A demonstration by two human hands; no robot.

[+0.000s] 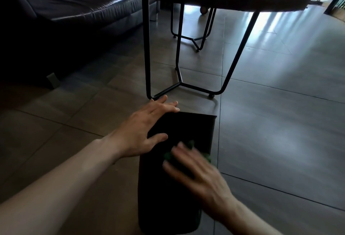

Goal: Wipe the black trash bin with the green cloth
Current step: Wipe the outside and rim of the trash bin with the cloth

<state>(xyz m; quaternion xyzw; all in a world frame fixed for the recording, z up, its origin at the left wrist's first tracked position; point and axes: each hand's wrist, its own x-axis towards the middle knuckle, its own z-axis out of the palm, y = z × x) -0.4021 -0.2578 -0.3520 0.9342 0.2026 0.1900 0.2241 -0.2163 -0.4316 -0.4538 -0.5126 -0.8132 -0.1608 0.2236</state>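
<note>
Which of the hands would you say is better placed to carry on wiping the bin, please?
Right. The right hand presses the green cloth on the black trash bin; the left hand lies flat, bracing its far edge.

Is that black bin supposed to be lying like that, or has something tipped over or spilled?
The black trash bin seems tipped onto its side on the floor, left hand steadying it while the right hand presses the green cloth against it. No spill or damage shows.
</note>
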